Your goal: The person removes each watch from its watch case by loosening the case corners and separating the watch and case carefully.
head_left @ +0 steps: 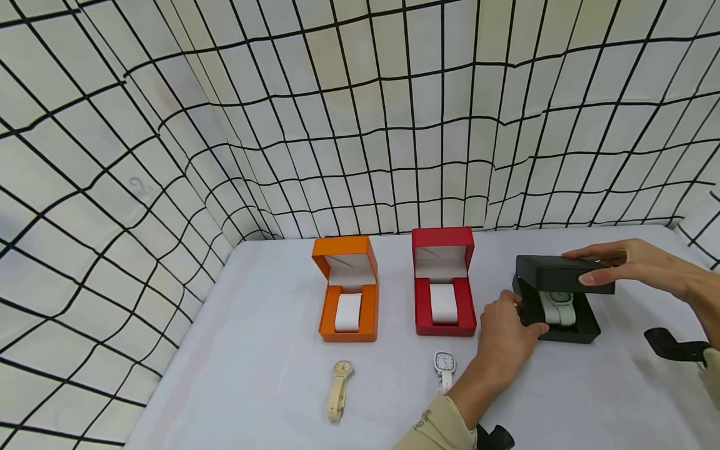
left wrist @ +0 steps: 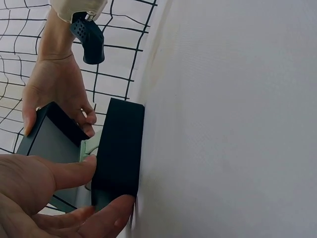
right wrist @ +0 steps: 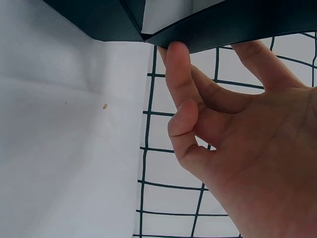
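On the right of the head view stands a dark watch box (head_left: 587,328) with its lid (head_left: 545,272) tilted partway over the base. Inside sits a pale green-white watch (head_left: 561,307) round a cushion. My left hand (head_left: 502,340) grips the base's near left corner, thumb on the rim in the left wrist view. My right hand (head_left: 647,269) holds the lid at its right side, thumb in front and fingers behind. In the right wrist view, fingers (right wrist: 178,69) touch the lid's edge. A white square-faced watch (head_left: 445,364) lies beside the left forearm, its strap partly hidden.
An orange watch box (head_left: 368,312) and a red watch box (head_left: 465,312) stand open with white cushions inside. A cream watch (head_left: 339,394) lies before the orange one. Black grid netting (head_left: 394,131) rises behind the white table (head_left: 253,350) and along its left side.
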A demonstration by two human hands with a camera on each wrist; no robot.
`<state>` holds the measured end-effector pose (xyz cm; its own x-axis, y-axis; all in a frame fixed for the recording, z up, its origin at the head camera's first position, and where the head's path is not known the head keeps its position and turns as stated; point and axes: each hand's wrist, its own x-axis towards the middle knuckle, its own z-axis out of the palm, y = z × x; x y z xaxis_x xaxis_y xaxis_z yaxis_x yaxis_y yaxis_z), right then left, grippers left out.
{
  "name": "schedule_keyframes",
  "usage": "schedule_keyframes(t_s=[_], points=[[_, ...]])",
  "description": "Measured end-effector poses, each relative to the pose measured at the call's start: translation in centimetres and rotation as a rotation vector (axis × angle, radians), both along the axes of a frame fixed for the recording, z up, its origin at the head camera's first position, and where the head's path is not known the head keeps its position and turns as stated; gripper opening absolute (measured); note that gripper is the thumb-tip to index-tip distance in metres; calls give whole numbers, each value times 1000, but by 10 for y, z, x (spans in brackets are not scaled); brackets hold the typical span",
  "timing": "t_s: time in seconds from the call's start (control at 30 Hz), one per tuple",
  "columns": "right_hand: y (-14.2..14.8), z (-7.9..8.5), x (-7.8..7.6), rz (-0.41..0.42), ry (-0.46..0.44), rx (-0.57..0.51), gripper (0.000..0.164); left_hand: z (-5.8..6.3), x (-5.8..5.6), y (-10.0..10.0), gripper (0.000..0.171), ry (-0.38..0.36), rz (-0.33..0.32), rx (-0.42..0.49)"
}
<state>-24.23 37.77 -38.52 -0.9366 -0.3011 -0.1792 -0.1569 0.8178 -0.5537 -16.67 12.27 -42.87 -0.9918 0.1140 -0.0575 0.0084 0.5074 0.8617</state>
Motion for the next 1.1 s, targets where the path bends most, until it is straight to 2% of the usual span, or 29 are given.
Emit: schedule_keyframes(t_s=[0.27,0.5,0.67,0.87,1.1], points=[[-1,-6,1,-9,29,-55,62,0,-1,-7,56,43,-36,39],[-6,-8,7,-37,54,-83,61,3,-2,-6,54,21,-35,17],[-6,-9,14,-75,134,-108,53,4,-2,-5,54,19,-50,-6],[-11,-13,21,-90,214,-191,40,4,-3,-6,54,25,-60,-32],[-15,-14,23,-186,234,-271,38,6,-2,-3,54,20,-57,-42]])
